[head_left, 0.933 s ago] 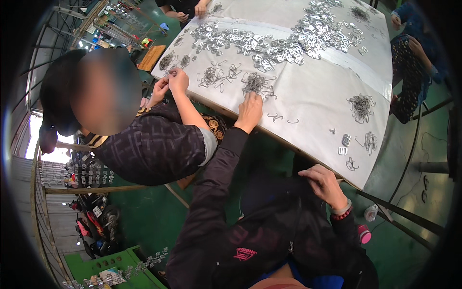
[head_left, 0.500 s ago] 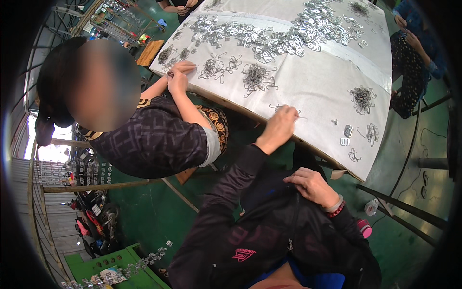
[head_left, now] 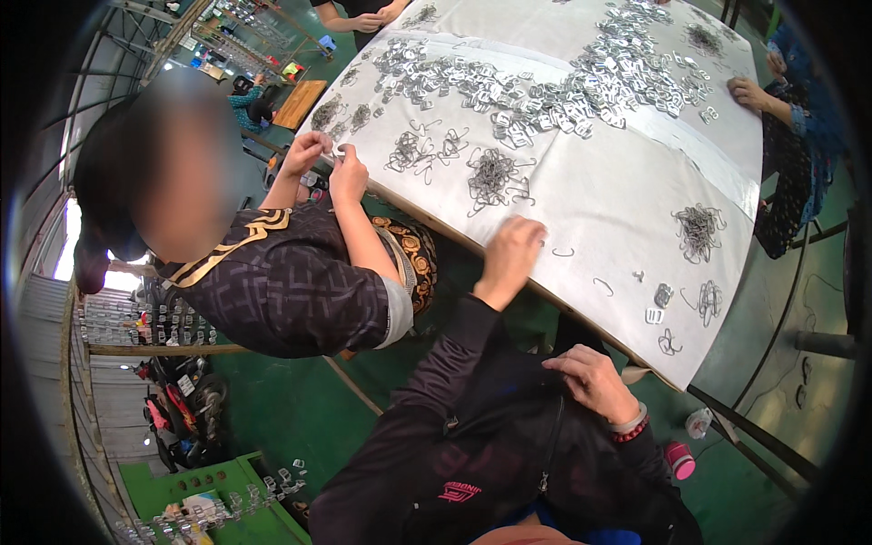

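Note:
My left hand [head_left: 511,261] is over the near edge of the white-covered table [head_left: 627,182], its fingers curled together; whatever they hold is hidden. Just right of it lies a thin bent wire hook [head_left: 563,252], and a second wire hook [head_left: 603,287] rests farther right. Over my lap, against my dark jacket, hangs my right hand [head_left: 595,381], with a red bracelet at the wrist. Its fingers are bent inward, and I cannot make out anything between them. Beyond my left hand sits a tangled pile of wire hooks [head_left: 493,177].
A long heap of silvery metal buckles [head_left: 545,95] crosses the far table. More wire hooks [head_left: 698,232] and two loose buckles [head_left: 654,315] lie to the right. A co-worker [head_left: 282,282] sits close at my left; another person [head_left: 790,136] is at the right edge.
The view has shifted a little. My left hand has moved left along the table edge, and two separate hooks now show to its right. The left co-worker's hands have come apart.

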`<control>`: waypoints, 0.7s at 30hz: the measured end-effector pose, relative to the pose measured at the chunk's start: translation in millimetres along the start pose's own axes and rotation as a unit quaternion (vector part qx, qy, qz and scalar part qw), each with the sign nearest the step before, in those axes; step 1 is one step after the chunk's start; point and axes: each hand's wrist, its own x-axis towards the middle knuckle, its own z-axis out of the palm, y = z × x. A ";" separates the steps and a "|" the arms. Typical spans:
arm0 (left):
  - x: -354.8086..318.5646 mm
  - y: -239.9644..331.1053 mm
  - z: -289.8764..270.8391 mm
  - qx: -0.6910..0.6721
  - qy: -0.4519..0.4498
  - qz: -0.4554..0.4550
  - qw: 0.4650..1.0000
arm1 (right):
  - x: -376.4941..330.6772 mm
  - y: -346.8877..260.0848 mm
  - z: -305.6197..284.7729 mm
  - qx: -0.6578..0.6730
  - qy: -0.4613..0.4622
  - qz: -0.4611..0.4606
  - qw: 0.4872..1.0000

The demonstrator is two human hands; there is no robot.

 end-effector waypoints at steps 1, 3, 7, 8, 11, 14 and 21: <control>11.0 -14.3 -8.4 0.026 0.006 -0.024 0.999 | 3.6 1.2 -4.4 0.003 0.009 0.002 1.000; 32.2 -38.5 -18.5 0.073 0.037 -0.017 0.997 | 11.6 3.4 -14.1 0.007 0.034 0.001 0.999; 58.6 -60.4 -11.5 0.104 -0.015 0.000 0.994 | 24.3 9.1 -40.3 -0.004 0.115 -0.006 0.993; 62.2 -61.8 -8.0 0.107 -0.033 0.013 0.994 | 24.9 9.3 -46.9 -0.014 0.135 -0.005 0.991; 64.2 -61.7 -1.0 0.160 -0.093 0.015 0.983 | 23.5 8.2 -60.5 -0.037 0.178 -0.001 0.983; 55.7 -61.2 -8.6 0.187 -0.084 0.020 0.979 | 14.8 4.8 -65.1 -0.058 0.183 0.022 0.981; 32.5 -36.8 -60.5 -0.013 0.031 -0.021 0.999 | 18.9 31.0 -82.0 -0.099 0.196 0.068 0.973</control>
